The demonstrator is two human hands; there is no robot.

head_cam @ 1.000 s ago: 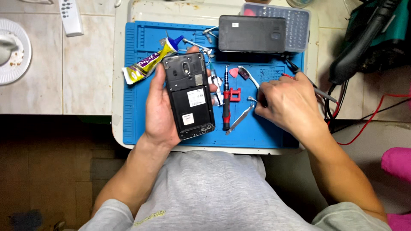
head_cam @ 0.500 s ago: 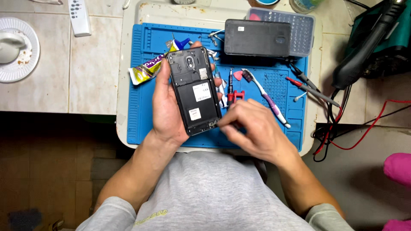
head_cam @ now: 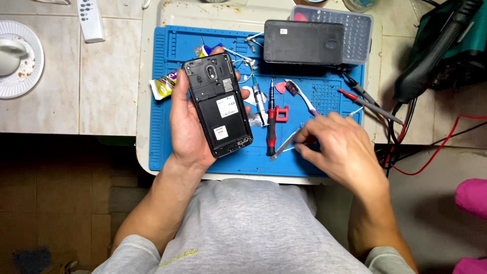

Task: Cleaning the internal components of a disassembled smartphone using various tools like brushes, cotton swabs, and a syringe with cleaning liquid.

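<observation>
Left hand (head_cam: 188, 122): wrapping around opened black phone (head_cam: 219, 104), back cover off. Right hand (head_cam: 337, 147): fingers pinching metal tweezers (head_cam: 286, 144) over blue mat (head_cam: 172, 76).

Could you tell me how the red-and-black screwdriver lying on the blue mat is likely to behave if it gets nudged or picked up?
The screwdriver looks slim and round-bodied, so a sideways nudge would probably roll it, though the blue mat looks rubbery and may slow it. It seems rigid and probably light. Its thin tip, near the right hand, might slip through a loose pinch.
</observation>
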